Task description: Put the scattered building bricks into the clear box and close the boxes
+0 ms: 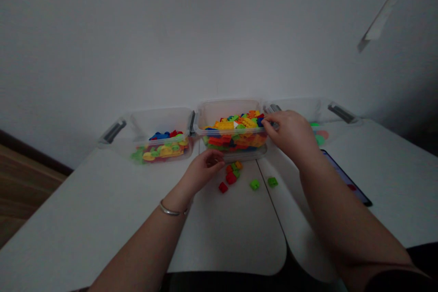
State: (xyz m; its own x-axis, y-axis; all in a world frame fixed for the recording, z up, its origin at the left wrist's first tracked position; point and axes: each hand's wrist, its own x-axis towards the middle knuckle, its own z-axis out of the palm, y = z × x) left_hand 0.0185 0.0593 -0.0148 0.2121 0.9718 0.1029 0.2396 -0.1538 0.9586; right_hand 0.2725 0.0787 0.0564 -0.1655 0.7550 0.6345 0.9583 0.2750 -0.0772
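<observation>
A clear plastic bin [232, 130] packed with mixed toy bricks stands at the middle of the table's back edge. My right hand [290, 134] reaches to its right rim, with the fingertips against the bricks; whether they grip one cannot be seen. My left hand [205, 169] rests just in front of that bin with curled fingers and nothing visible in them. Close to it lie loose bricks: a red brick [223, 187], a larger red brick [231, 178] and a green brick [254, 185]. A second green brick [272, 182] lies further right.
A left clear bin [160, 139] holds blue, red, yellow and green pieces. A right clear bin [308, 112] shows round green and red pieces. A dark tablet [345, 178] lies on the white table [102, 205], with a wall behind and a wooden floor [23, 182] beyond the left edge.
</observation>
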